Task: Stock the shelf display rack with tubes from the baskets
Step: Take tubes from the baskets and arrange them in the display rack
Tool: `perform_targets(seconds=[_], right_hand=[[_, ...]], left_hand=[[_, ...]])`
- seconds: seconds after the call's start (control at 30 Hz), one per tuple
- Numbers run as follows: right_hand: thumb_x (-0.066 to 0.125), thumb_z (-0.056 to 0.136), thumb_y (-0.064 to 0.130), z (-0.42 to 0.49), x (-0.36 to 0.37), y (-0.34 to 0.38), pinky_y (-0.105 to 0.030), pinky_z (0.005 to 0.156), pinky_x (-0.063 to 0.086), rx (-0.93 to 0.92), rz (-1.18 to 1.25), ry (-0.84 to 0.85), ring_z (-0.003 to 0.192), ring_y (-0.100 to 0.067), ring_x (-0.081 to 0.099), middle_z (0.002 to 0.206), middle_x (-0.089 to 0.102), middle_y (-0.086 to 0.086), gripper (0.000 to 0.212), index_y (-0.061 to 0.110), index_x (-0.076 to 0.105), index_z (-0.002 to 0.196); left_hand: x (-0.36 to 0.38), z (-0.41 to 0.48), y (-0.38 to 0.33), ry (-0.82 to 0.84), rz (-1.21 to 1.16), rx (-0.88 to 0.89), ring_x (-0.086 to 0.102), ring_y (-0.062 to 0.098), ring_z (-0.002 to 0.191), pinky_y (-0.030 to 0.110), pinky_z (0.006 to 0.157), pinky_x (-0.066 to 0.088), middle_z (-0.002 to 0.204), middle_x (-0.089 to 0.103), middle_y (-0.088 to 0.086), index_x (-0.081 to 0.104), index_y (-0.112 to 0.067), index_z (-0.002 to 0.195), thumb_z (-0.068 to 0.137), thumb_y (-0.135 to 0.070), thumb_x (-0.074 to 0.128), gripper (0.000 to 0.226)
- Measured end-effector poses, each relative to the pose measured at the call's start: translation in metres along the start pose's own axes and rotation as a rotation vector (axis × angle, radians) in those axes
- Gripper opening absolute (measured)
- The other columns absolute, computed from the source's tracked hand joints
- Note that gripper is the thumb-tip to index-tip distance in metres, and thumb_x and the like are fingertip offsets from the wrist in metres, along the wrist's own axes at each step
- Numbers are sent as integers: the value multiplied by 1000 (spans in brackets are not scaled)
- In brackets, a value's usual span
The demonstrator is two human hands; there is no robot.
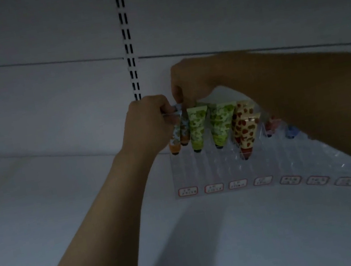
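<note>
The person is showing two bare arms. The left forearm (95, 216) is running uncovered to the bare left hand (145, 126). The right forearm (302, 93) is showing equally bare to the right hand (191, 81). Dim light is blurring finer detail.

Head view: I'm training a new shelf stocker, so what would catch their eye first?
Bright green tubes and red-spotted tubes stand out in the clear rack on the grey shelf. At its left end, the left hand and right hand pinch the orange-capped tubes by their tops.

Green-leaf tubes (199, 126), red-spotted cream tube (248, 134), white shelf (64, 197).
</note>
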State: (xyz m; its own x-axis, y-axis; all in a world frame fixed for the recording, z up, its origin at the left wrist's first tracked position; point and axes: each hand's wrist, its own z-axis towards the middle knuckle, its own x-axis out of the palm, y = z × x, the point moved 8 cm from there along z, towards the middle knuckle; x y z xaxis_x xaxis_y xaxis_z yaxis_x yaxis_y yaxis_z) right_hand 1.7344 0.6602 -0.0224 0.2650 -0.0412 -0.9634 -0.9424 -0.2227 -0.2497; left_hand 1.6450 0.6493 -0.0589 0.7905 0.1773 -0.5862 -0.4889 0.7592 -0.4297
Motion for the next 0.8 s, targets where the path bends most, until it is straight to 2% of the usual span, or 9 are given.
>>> perform_targets(seconds=[0.1, 0.17, 0.23, 0.3, 0.4, 0.53, 0.67, 0.8], right_hand=[[67, 87, 18, 5, 1, 0, -25, 69, 43, -12, 34, 5, 88, -16, 54, 108, 67, -5, 26, 7, 70, 110], [69, 85, 19, 7, 2, -1, -25, 67, 40, -24, 59, -6, 84, -14, 52, 93, 62, -1, 24, 7, 71, 106], [67, 87, 19, 8, 3, -1, -27, 67, 40, -33, 69, -21, 84, -15, 53, 87, 59, 1, 20, 7, 71, 102], [64, 88, 15, 7, 6, -2, -27, 68, 43, -25, 90, -39, 85, -16, 54, 94, 64, -3, 18, 7, 72, 102], [62, 88, 14, 1, 8, -3, -26, 68, 44, -11, 123, -54, 84, -16, 54, 100, 66, -4, 20, 8, 72, 104], [59, 92, 15, -1, 9, -2, -28, 80, 47, 13, 86, -18, 96, -21, 58, 117, 65, -7, 27, 7, 67, 115], [57, 92, 13, 2, 8, -1, -27, 76, 43, 27, 93, 15, 89, -15, 52, 121, 64, -8, 27, 6, 67, 117], [54, 91, 9, 7, 10, -6, -40, 80, 49, 36, 111, 10, 99, -34, 59, 118, 64, -20, 27, -5, 67, 111]], left_hand=[[-3, -3, 5, -22, -4, -29, 45, 9, 53, 12, 49, 31, 64, 53, -4, 55, -13, 63, 76, -1, 67, 22], [-3, -6, 8, -17, -24, -47, 41, -1, 51, 5, 51, 34, 62, 50, -6, 54, -13, 64, 77, -1, 69, 23], [-3, -6, 7, -12, -45, -49, 41, -6, 54, 3, 51, 33, 59, 47, -12, 54, -14, 65, 77, -2, 71, 24], [5, -6, 0, 15, -52, -32, 41, -6, 54, 6, 49, 33, 58, 47, -12, 57, -11, 65, 76, -3, 71, 20], [20, -10, -8, 52, -70, -72, 43, -1, 52, 17, 48, 32, 64, 58, -1, 65, -3, 69, 78, -1, 67, 9], [15, -16, -3, -47, -87, -99, 43, 4, 50, 12, 48, 33, 60, 60, 4, 60, -8, 64, 78, 1, 67, 18], [10, -18, 7, -82, -111, -159, 41, -1, 51, 7, 48, 32, 58, 51, -3, 61, -4, 68, 78, 0, 68, 14], [8, -18, 9, -101, -102, -146, 46, 11, 56, 7, 50, 32, 62, 55, 1, 62, -3, 69, 78, 1, 67, 10]])
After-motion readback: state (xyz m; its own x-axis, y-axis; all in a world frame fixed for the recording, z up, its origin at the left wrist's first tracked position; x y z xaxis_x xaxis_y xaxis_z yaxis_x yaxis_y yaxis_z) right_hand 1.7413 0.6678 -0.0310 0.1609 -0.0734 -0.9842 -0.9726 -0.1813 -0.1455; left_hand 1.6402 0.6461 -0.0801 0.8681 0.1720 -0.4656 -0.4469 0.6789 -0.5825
